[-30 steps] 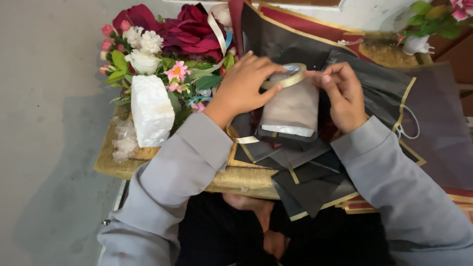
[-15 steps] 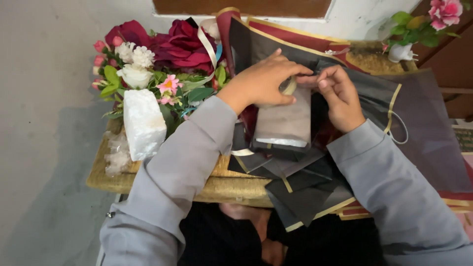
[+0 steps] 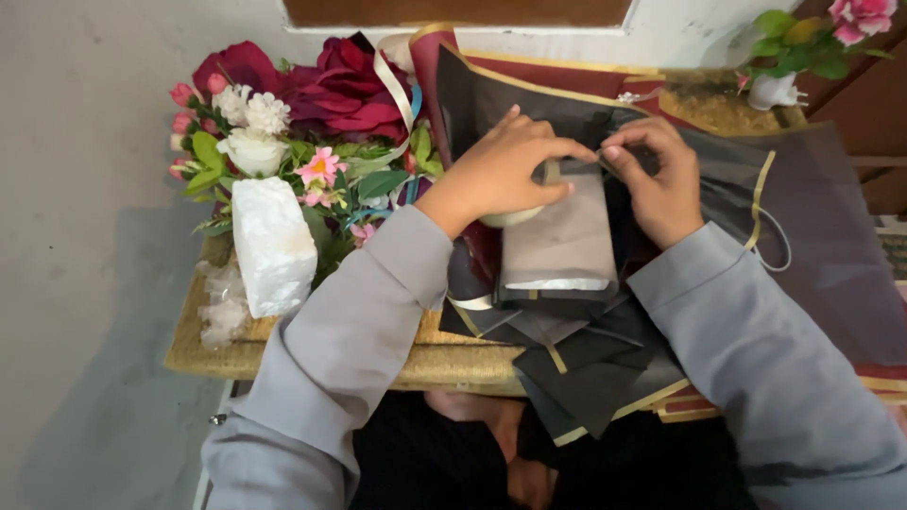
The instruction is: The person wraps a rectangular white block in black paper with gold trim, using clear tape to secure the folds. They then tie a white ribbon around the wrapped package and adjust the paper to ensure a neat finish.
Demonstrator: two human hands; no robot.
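The left hand (image 3: 501, 170) has its fingers (image 3: 557, 149) curled down over a roll of tape (image 3: 515, 215). Only a pale bit of the roll peeks out under the palm. The right hand (image 3: 661, 179) pinches its thumb and first finger together at the top edge of a grey wrapped block (image 3: 559, 236). What it pinches is too small to see. The two hands nearly touch at their fingertips.

The one grey block lies under both hands. It rests on a pile of black wrapping sheets with gold edges (image 3: 586, 368). The sheets overlap, so I cannot count them. Some hang over the front edge of the counter (image 3: 312, 354), which has a gold woven top.

To the left lies one white foam block (image 3: 272, 244), near the left sleeve. Just beside it sits a bit of crinkly clear plastic (image 3: 222, 302). Behind the foam is one bunch of flowers (image 3: 293, 123), with dark red, white and pink blooms and green leaves. A cream ribbon (image 3: 392, 80) loops by the red flowers. One more small flower bunch (image 3: 822, 42) stands at the far right corner, well apart from the hands.
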